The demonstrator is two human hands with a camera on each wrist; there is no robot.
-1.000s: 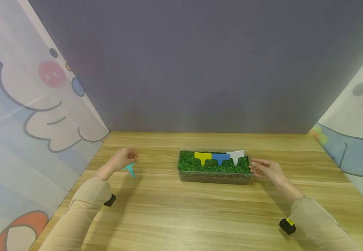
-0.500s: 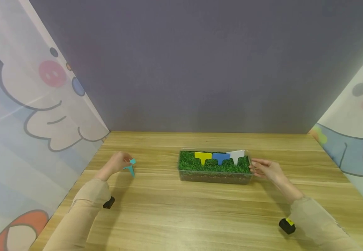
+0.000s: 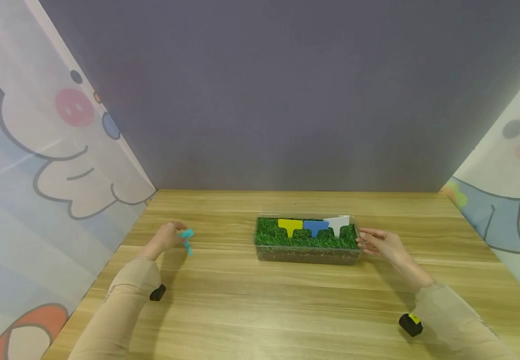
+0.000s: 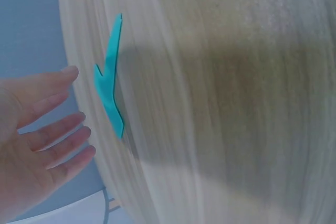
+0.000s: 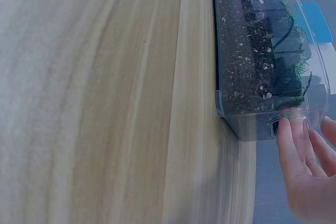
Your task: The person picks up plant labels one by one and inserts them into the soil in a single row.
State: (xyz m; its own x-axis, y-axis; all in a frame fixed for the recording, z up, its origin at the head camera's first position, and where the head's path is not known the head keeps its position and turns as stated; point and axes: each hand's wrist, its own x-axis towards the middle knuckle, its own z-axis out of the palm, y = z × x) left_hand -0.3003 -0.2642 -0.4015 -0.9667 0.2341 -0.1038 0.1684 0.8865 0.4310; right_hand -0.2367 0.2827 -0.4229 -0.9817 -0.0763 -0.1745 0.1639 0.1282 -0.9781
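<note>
In the head view my left hand (image 3: 168, 237) is at the table's left part, with a teal T-shaped plant label (image 3: 187, 234) right at its fingertips. In the left wrist view that hand (image 4: 39, 135) has its fingers straight and spread, and a gap shows between them and the label (image 4: 109, 85). My right hand (image 3: 386, 247) rests straight fingertips against the right end of a clear planter box (image 3: 305, 256) with dark soil and green grass. Yellow (image 3: 290, 226), blue (image 3: 316, 228) and white (image 3: 337, 225) labels stand in the grass.
The wooden table (image 3: 242, 310) meets a grey wall (image 3: 296, 125) at the back. Cartoon-printed panels stand at the left (image 3: 39, 165) and right (image 3: 516, 165).
My left hand has drawn slightly left and down, and more of the teal label shows beside its fingertips. The right hand, the planter box and its labels have not moved.
</note>
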